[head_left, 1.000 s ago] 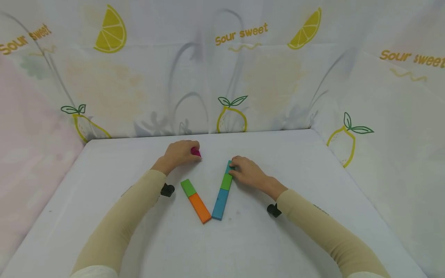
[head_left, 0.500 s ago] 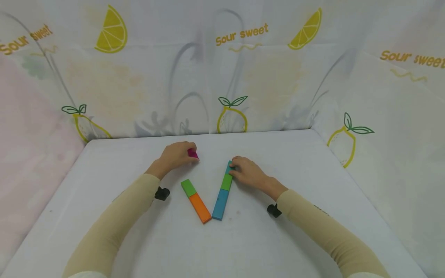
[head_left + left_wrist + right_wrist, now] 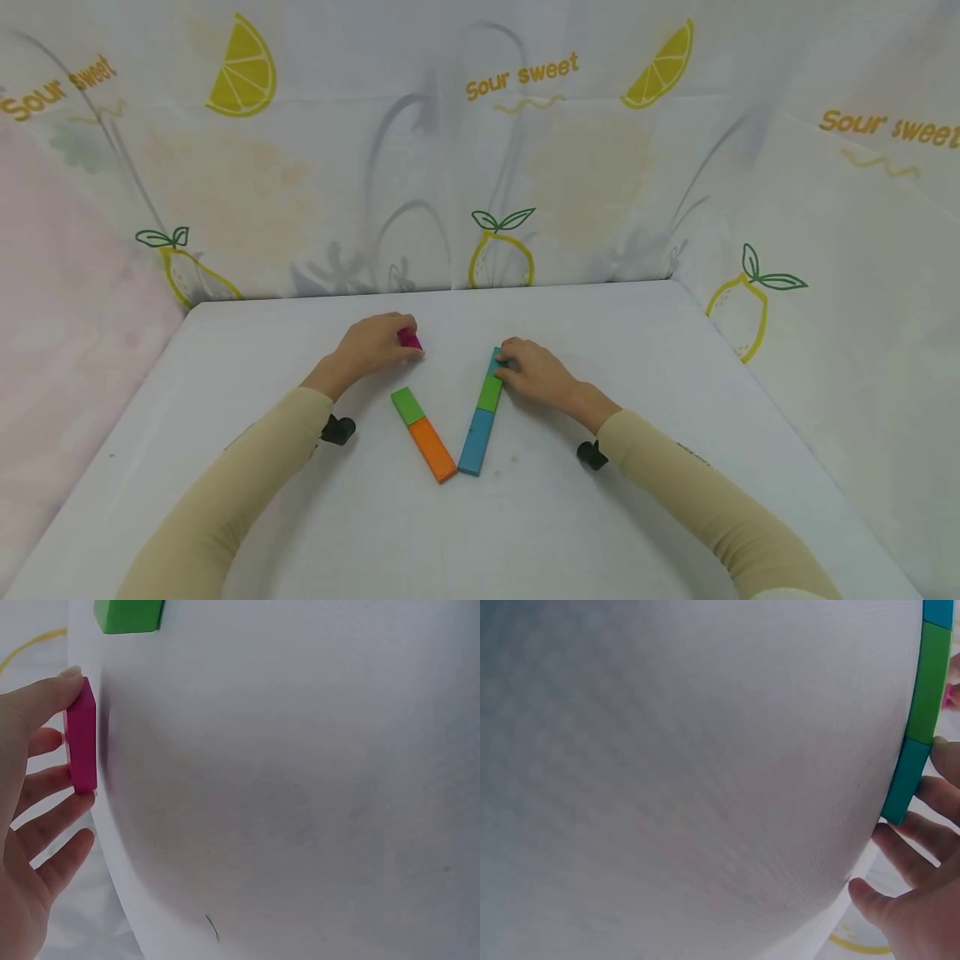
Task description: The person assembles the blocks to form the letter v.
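Observation:
My left hand (image 3: pixel 366 348) pinches a magenta block (image 3: pixel 409 340) between thumb and fingers, above the far middle of the table. In the left wrist view the magenta block (image 3: pixel 84 742) stands out as a flat bar with slanted ends. Thumb and fingertips of my right hand (image 3: pixel 542 373) hold a small teal block (image 3: pixel 907 782) at the far end of a straight row. Below it in that row come a green block (image 3: pixel 490 394) and a longer blue block (image 3: pixel 476 443). Left of them, a green block (image 3: pixel 407 406) meets an orange block (image 3: pixel 432 451) in a slanted row.
Both rows lie flat on the white table (image 3: pixel 570 533) and form a V, their near ends close together. Behind the table's far edge hangs a lemon-print cloth (image 3: pixel 585 183). Small black cameras (image 3: pixel 339 430) sit under the wrists.
My left hand has drawn back toward the left and slightly nearer, carrying the magenta block. The right hand and both rows have stayed in place.

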The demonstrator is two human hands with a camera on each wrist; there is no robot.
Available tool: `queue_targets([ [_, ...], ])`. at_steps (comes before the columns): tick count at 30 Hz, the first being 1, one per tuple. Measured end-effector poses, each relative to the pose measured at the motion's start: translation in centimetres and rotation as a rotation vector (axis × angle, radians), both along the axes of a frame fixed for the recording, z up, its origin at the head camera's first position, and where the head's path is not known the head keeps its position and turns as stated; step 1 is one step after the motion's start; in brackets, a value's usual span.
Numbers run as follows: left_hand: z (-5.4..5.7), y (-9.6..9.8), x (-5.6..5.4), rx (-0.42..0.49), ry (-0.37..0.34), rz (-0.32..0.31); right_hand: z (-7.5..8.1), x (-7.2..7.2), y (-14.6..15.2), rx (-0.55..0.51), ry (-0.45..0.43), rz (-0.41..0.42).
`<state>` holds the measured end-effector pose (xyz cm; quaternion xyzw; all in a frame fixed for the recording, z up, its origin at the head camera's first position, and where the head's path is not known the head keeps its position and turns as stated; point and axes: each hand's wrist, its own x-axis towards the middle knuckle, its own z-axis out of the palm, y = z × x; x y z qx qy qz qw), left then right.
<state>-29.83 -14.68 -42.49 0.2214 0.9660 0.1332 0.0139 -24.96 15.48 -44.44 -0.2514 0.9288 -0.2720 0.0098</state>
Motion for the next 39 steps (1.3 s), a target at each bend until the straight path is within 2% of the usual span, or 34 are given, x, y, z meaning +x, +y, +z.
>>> queue_targets([
  [13, -0.2, -0.5, 0.8, -0.005, 0.024, -0.004, 0.2, 0.1, -0.1, 0.0, 0.002, 0.002],
  [20, 0.1, -0.9, 1.4, 0.001, 0.018, -0.002, 0.3, 0.1, -0.1, 0.001, -0.001, 0.003],
  [28, 0.4, -1.2, 2.4, 0.012, 0.036, -0.028, 0.4, 0.2, -0.1, -0.001, -0.003, 0.006],
  [39, -0.1, -1.4, 3.2, 0.005, 0.025, -0.021, 0.2, 0.1, -0.1, -0.004, 0.004, 0.003],
])
